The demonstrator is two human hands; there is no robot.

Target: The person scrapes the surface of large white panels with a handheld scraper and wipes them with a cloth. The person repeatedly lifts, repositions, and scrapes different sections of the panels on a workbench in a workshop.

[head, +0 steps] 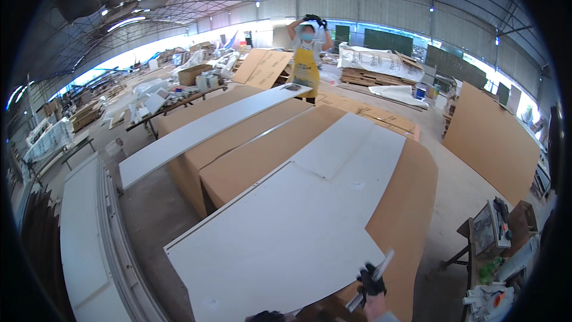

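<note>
My right hand (372, 282), in a black glove, grips a slim pale strip (385, 263) near the bottom edge of the view; motion blur hides what kind it is. It is held at the near right corner of a large white panel (277, 228). Only the top of my left hand (266, 316), also black-gloved, shows at the bottom edge, by the panel's near edge; its fingers are hidden. A smaller white panel (328, 150) overlaps the far part of the large one. Brown cardboard (402, 214) lies beneath both.
A long white board (210, 129) crosses cardboard-covered stacks (250, 138) at left. Beyond it stands a person (306, 60) in a yellow apron, gloved hands raised. A tool bench (471, 273) is at right, near a leaning brown sheet (491, 143). White panels (82, 232) lie at left.
</note>
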